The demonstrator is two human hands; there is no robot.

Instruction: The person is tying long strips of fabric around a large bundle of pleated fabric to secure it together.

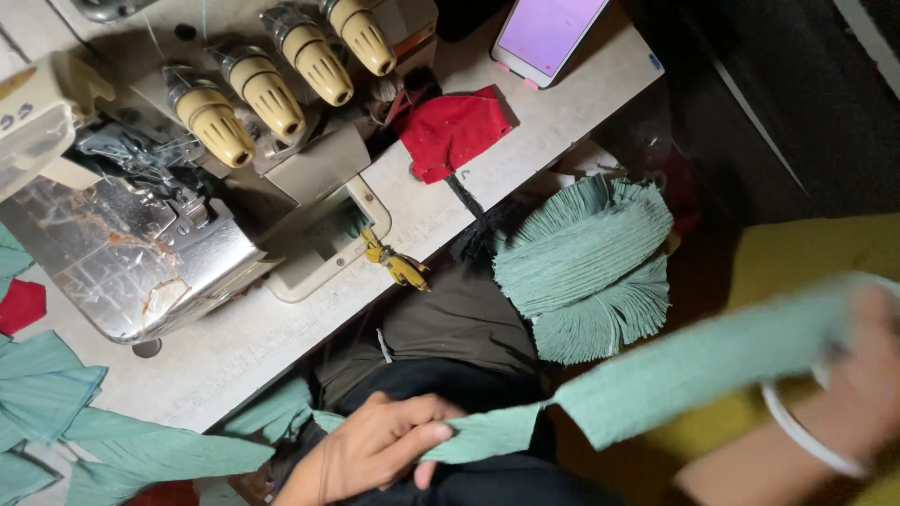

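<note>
Left hand (375, 450) pinches the near-left end of a green ribbed knit strip (656, 375), thumb over fingers, while the right hand (862, 375), blurred at the far-right edge with a white bangle, seems to grasp the other end, though I cannot tell that grip for sure. The soft, stretchy band runs taut left to right across the lap, below the bundle of matching strips (586, 267) and right of the metal overlock machine (141, 234).

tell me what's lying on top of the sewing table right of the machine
A red fabric piece, a phone with a lit pink screen, and yellow snips at the table edge. What the red piece covers is hidden.
</note>
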